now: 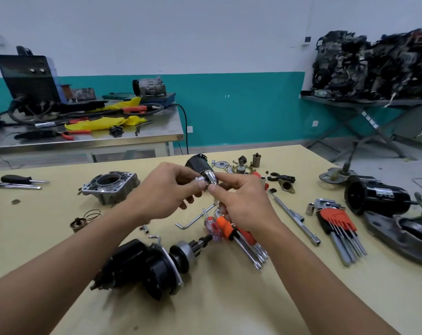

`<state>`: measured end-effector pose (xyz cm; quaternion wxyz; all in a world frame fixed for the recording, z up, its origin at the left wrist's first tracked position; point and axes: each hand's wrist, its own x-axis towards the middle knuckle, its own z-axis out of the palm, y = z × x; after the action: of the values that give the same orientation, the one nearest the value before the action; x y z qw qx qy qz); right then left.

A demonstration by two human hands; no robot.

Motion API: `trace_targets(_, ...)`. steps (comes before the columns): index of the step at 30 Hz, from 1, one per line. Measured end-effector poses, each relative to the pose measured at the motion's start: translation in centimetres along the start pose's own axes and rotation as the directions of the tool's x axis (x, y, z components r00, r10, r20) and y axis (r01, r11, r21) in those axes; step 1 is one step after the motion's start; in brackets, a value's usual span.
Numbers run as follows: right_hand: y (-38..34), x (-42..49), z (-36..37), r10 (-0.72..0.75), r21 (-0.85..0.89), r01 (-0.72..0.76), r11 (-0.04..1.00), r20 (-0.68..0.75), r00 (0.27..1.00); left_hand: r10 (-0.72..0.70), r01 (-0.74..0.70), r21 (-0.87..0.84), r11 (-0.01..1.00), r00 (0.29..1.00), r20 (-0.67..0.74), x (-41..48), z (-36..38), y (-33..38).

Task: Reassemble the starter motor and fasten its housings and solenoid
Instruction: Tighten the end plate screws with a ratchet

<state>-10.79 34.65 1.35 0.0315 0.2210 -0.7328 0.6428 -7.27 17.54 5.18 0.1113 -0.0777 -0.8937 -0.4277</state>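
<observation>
Nearest you: starter motor (151, 267), lying on the bench (229, 298), housing not fitted. Mid: your left hand (164, 192) and right hand (241, 204), fingers of both pinching a chrome socket tool (206, 178) between them. Beyond: aluminium housing (110, 187). Risk: a loose pinch drops the tool among scattered parts.
</observation>
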Motion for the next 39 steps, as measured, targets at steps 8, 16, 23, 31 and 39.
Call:
trace_targets(8,2.4,2.3,-6.6,-0.031,-0.13,-0.038,0.991,-0.493,0.869,-0.059,-0.126,0.81,0.572,0.979,0.194,5.4,1.6,-0.8)
trace_targets(16,3.7,2.6,-6.6,-0.051,-0.199,-0.048,0.979,-0.464,0.884,-0.302,-0.269,0.898,0.348,0.875,0.379,9.0,3.4,-3.0)
trace_targets(23,4.3,2.7,-6.6,-0.073,-0.233,-0.04,0.972,-0.457,0.887,-0.252,-0.249,0.832,0.496,0.875,0.413,11.4,3.1,-1.9)
trace_targets(31,4.6,2.7,-6.3,-0.103,-0.274,-0.022,0.962,-0.436,0.894,-0.054,-0.307,0.801,0.514,0.921,0.387,15.1,6.8,0.1)
trace_targets(39,4.7,2.8,-6.0,-0.102,-0.265,-0.023,0.964,-0.448,0.888,-0.102,-0.378,0.863,0.335,0.896,0.432,15.0,8.5,-1.4)
